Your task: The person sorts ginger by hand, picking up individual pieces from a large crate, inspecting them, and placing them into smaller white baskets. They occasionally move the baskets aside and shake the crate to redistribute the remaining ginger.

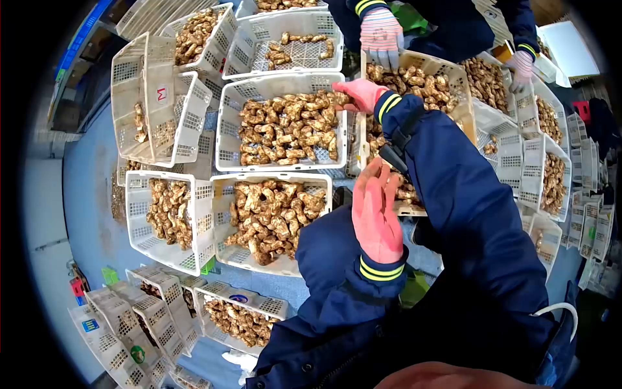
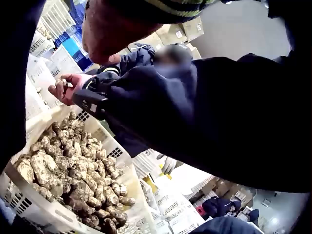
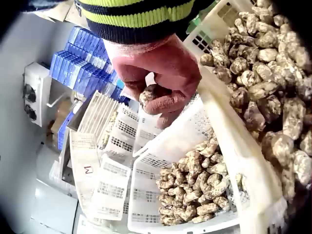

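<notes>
In the head view my right hand (image 1: pixel 359 96), in a pink glove, reaches over the right side of a white crate (image 1: pixel 222 133) of knobbly brown-and-white mushrooms (image 1: pixel 288 126). The right wrist view shows its thumb and fingers pinching one mushroom (image 3: pixel 149 96) above the crates. My left hand (image 1: pixel 378 217), also pink-gloved, is held lower down with fingers extended and nothing visible in it. It overlaps the near left edge of a fuller crate (image 1: pixel 463 97), whose mushrooms are partly hidden by my right sleeve. The left wrist view shows this hand (image 2: pixel 114 31) dark at the top.
Across the fuller crate, another person's striped-gloved hand (image 1: pixel 381 35) is at its far edge; their other gloved hand (image 1: pixel 520 68) is farther right. More mushroom crates surround me, including one in front (image 1: pixel 327 194). Stacked crates (image 1: pixel 116 330) stand lower left on the blue floor (image 1: pixel 94 181).
</notes>
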The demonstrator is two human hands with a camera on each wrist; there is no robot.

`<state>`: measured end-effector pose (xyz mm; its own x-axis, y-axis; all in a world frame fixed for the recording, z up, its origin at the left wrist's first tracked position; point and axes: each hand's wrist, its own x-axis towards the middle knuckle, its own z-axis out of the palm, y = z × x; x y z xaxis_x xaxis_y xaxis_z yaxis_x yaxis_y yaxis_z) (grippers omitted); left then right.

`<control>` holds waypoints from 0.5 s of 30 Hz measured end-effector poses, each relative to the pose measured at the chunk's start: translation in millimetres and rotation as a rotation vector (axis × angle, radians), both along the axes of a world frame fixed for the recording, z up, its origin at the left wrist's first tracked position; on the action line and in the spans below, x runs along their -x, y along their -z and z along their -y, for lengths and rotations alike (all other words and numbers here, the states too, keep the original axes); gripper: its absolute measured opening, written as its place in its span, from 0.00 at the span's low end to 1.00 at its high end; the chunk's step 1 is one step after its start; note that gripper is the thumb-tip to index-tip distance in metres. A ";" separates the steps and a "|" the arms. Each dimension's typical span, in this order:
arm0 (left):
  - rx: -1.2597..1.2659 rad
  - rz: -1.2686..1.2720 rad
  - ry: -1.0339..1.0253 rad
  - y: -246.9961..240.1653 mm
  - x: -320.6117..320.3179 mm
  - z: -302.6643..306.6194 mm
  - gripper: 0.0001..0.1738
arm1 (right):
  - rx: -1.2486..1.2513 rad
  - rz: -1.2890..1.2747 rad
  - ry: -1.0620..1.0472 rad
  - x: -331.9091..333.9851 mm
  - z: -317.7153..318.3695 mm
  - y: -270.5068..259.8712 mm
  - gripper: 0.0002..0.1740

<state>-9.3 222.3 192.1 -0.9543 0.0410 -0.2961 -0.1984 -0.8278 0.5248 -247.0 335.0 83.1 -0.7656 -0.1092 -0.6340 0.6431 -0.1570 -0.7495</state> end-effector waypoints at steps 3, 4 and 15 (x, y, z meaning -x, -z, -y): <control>0.029 0.016 0.006 -7.1 4.8 5.5 0.24 | 0.014 -0.042 0.239 30.7 15.1 3.4 0.18; 0.038 0.020 0.008 -8.1 5.8 6.4 0.24 | 0.090 -0.116 0.289 46.5 14.0 18.0 0.18; -0.014 0.039 -0.011 -0.6 4.5 9.8 0.24 | 0.000 -0.397 -0.108 -36.3 -42.6 -28.7 0.17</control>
<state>-13.8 212.5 192.7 -0.9425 0.0351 -0.3323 -0.2094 -0.8369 0.5056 -210.6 377.6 111.8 -0.9348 -0.2026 -0.2918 0.3169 -0.1044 -0.9427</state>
